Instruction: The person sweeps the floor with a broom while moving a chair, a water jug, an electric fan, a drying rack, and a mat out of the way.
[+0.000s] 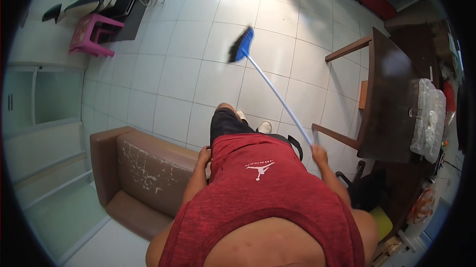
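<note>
Glossy square tiles lie beneath a dark-bristled broom.

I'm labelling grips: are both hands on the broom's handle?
No, only the right hand holds the broom; the left hand is by the red shirt.

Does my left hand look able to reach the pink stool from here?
Probably not: the left hand hangs beside the shorts, while the stool stands well away across the floor.

There were two hands, one blue-headed broom, two pale shoes, one pink stool, one brown sofa, one dark brown table and one red top.
</note>
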The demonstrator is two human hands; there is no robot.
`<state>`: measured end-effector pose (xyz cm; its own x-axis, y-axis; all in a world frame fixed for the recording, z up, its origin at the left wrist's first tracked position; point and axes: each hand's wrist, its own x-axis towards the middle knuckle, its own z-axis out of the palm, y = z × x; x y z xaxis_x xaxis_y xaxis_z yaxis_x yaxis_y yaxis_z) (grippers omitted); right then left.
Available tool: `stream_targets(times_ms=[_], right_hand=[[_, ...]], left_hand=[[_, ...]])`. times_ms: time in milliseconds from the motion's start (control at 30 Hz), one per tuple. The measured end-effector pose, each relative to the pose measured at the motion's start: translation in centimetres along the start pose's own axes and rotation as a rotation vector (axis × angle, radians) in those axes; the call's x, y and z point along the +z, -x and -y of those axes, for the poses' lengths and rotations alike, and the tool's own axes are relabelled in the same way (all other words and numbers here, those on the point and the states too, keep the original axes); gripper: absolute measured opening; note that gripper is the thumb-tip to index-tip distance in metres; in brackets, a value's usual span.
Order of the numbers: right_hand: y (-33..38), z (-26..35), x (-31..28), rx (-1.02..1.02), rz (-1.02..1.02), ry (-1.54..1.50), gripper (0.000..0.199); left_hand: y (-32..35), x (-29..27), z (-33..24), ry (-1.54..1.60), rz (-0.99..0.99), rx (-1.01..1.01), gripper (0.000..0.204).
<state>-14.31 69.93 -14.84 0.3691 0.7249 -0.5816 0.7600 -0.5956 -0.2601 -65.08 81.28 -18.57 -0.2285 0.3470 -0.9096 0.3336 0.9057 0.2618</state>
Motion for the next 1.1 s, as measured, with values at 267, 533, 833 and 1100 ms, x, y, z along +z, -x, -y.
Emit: stream_targets(times_ms=[267,533,833,1100], right_hand=[[23.9,-0.1,4.3,0.504,0.045,-0.355,0.031],[-11.5,15.6,10.4,0.306,-0.022,-0.349,0.036],[-40.4,41.8,-9.0,0.408,0.235,-1.131,0.025],[-10.8,25.0,-7.3,0.221,0.022,-0.511,0.025]], left_hand=[[-3.1,-6.1,-8.1,-0.437,0.200,0.078,0.031],[-5.7,-9.3,-24.8,-0.226,0.095,0.278,0.035],[-8.0,-16.5,-30.8,-0.223,0.010,0.218,0.035],[-11.3,-16.9,-31.6,-0.096,-0.003,-0.017,0.034]])
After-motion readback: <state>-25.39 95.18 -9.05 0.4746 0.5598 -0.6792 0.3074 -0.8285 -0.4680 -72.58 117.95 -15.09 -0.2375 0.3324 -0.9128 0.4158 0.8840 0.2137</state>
